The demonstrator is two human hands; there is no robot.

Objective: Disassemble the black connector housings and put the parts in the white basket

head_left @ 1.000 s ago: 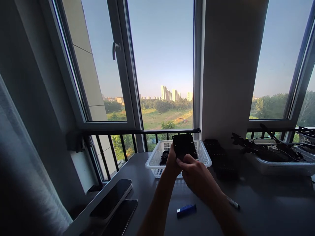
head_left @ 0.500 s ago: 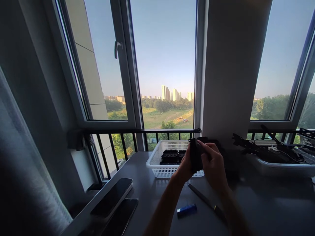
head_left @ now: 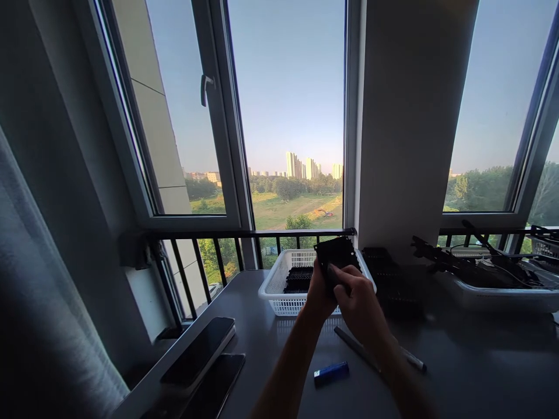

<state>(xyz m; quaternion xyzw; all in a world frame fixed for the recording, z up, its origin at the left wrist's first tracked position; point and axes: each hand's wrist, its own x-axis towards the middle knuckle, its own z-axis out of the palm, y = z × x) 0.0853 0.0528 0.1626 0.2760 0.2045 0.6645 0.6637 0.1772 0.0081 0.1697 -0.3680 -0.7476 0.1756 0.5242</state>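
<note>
My left hand point(head_left: 321, 297) grips a flat black rectangular part point(head_left: 336, 251) with small holes near its corners. The part is tilted up over the white plastic basket point(head_left: 290, 305). My right hand point(head_left: 358, 295) is closed, its fingertips against the face of the part. Whatever lies between those fingertips, if anything, is too dark to make out. In the basket lie several black ribbed pieces point(head_left: 299, 280). A blue lighter-like object point(head_left: 331, 373) and a dark slim tool point(head_left: 356, 344) rest on the table below my hands, the tool partly hidden by my right forearm.
Two phone-like slabs point(head_left: 198, 352) lie at the table's left. Dark ribbed pieces point(head_left: 393, 285) are stacked right of the basket. Farther right, a white tray point(head_left: 502, 297) holds black parts and cables. A silver-tipped pen-like object point(head_left: 414, 358) is beside my right forearm. Windows and a railing stand behind.
The black part has turned so its broad face shows, and it leans left. My right hand has moved down and left, from its top edge onto its face.
</note>
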